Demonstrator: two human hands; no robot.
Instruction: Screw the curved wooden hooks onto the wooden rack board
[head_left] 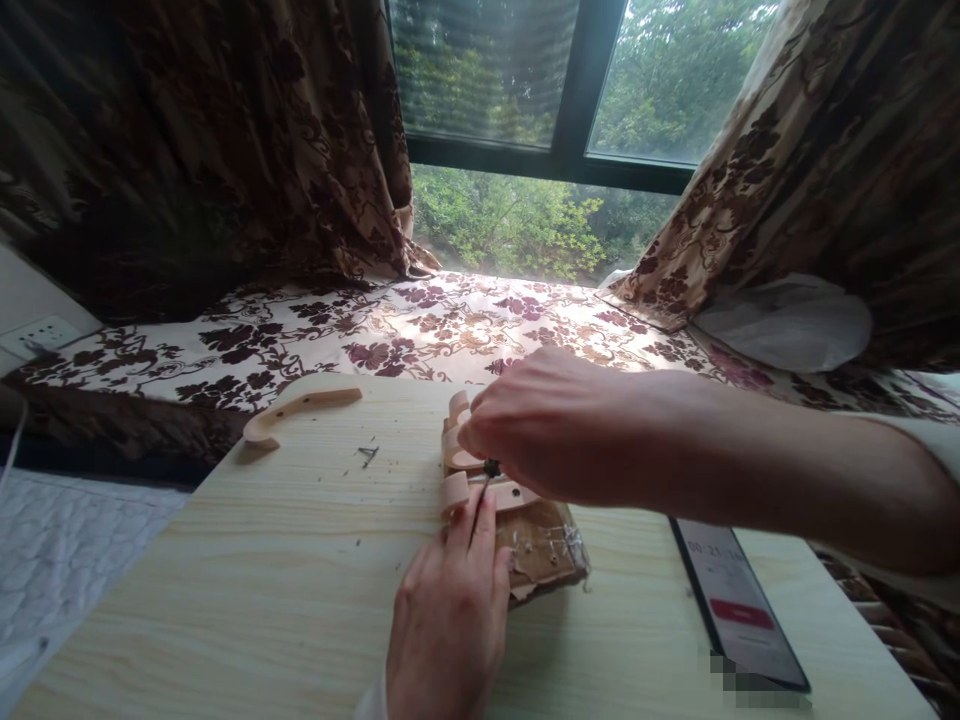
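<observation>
My right hand (525, 425) is closed in a fist around a screwdriver (491, 468), whose handle is hidden in the fingers. Its thin shaft slants down to a curved wooden piece (517, 493) with dark holes in it. My left hand (454, 600) holds that piece from the near side, its fingertips close to the shaft. Beneath lies a brown block (544, 550) wrapped in worn tape. Further curved wooden ends (457, 440) show behind, partly covered by my right hand. Whether the tip sits in a screw cannot be made out.
On the left of the pale wooden table (300, 580) lies another curved wooden piece (300, 408) with holes. Several small screws (367, 455) and dark crumbs are scattered near it. A phone (739, 600) showing a timer lies at the right, under my forearm. Behind is a flowered window seat (465, 325).
</observation>
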